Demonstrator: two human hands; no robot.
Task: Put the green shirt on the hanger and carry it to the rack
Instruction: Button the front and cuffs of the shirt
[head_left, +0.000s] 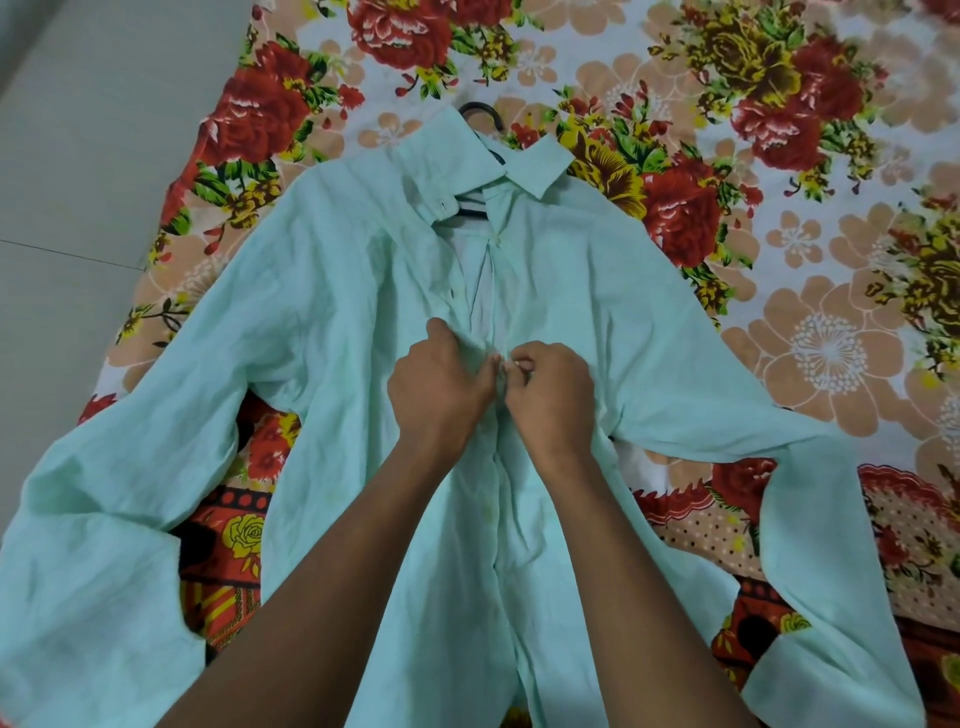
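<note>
The green shirt's placket is pinched by the left hand and right hand, apparently at a button; the hanger is inside.

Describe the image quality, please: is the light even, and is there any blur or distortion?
Head view: the light is soft and even, with no glare or hard shadows; the green shirt and floral bedsheet are fairly sharp; the left hand and right hand look slightly soft; the wide lens makes the forearms and sleeves look large at the bottom edge.
</note>
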